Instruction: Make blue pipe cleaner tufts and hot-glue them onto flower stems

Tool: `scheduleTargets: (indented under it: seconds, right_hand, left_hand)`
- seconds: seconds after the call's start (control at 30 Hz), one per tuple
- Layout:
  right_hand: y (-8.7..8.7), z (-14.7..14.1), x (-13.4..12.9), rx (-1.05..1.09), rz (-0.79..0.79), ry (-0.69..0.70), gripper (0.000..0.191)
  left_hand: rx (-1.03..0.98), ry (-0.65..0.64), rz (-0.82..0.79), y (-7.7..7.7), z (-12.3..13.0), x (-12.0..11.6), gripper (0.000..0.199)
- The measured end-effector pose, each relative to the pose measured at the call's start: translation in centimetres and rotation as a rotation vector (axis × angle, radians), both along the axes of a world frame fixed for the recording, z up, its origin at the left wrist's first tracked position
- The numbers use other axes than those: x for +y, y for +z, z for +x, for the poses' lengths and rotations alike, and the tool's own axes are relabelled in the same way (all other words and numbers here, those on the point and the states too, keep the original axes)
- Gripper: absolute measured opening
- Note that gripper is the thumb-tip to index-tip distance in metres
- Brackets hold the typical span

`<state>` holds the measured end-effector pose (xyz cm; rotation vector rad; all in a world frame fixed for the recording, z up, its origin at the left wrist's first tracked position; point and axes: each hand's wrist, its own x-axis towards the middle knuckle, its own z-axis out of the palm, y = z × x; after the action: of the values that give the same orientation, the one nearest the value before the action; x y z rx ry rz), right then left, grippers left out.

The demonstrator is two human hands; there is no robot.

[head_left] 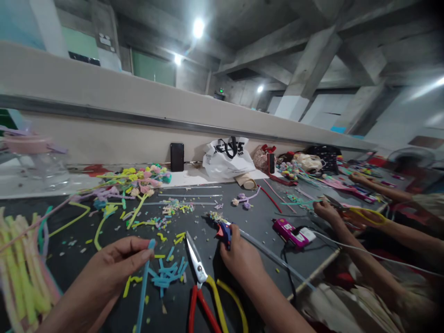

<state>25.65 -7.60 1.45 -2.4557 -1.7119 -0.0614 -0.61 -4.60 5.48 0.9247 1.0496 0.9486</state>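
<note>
My left hand (118, 263) pinches a light blue pipe cleaner (142, 296) near its top end; the rest hangs down past the bottom edge of the view. My right hand (243, 259) is wrapped around a dark blue and red glue gun (225, 233), with a long clear glue stick (274, 256) trailing behind it to the right. Its tip, pointing away and left, sits among small scraps. Between my hands lie scissors (199, 273) with red and yellow handles, blades pointing away. Short cut blue pieces (168, 277) are heaped left of the blades.
Yellow and pink pipe cleaners (21, 268) stand bundled at left. Colourful flower pieces (145, 178) lie further back, near clear glue sticks (183, 203). A phone (176, 157) and white bag (229, 157) stand by the partition. Right, a co-worker's hands (329, 215) hold scissors beyond a purple glue gun (291, 231).
</note>
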Motion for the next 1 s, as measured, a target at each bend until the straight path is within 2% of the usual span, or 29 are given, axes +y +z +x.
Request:
scheduleTargets:
  seconds: [0.1,0.2,0.23,0.3,0.37,0.43,0.53,0.67,0.8,1.0]
  right_hand:
    - [0.9,0.0,1.4,0.001,-0.003,0.017,0.035]
    - [2.3,-1.5,2.4,0.096,0.093,0.065,0.033]
    - [2.8,-2.5,2.6,0.196,0.153,0.120,0.032]
    - [3.6,-5.1,3.1,0.517,0.255,0.318,0.026]
    - [4.2,-7.9,3.6,0.845,0.281,0.486,0.019]
    - [4.6,-10.2,4.1,1.067,0.251,0.577,0.017]
    - [4.5,-11.9,5.1,1.226,0.196,0.611,0.013]
    - [3.6,-12.0,6.2,1.260,0.155,0.531,0.005]
    - [2.5,-11.3,6.7,1.216,0.100,0.509,0.006]
    - [1.9,-10.9,6.8,1.049,0.091,0.543,0.006]
  left_hand:
    - [0.034,0.014,0.036,-0.2,0.2,0.0,0.017]
    - [0.070,0.058,0.101,-0.2,0.5,0.1,0.016]
    - [0.078,0.066,0.121,-0.2,0.5,0.2,0.016]
    - [0.083,0.071,0.153,-0.1,0.5,0.5,0.016]
    - [0.074,0.067,0.189,0.0,0.4,1.0,0.018]
    - [0.064,0.060,0.235,-0.1,0.1,1.6,0.024]
    - [0.098,0.012,0.287,-0.5,-0.2,2.6,0.032]
    - [0.238,-0.037,0.366,-0.8,-0.2,3.3,0.032]
    - [0.387,-0.043,0.445,-0.7,0.2,3.1,0.032]
    - [0.372,-0.011,0.381,-1.5,0.6,3.4,0.031]
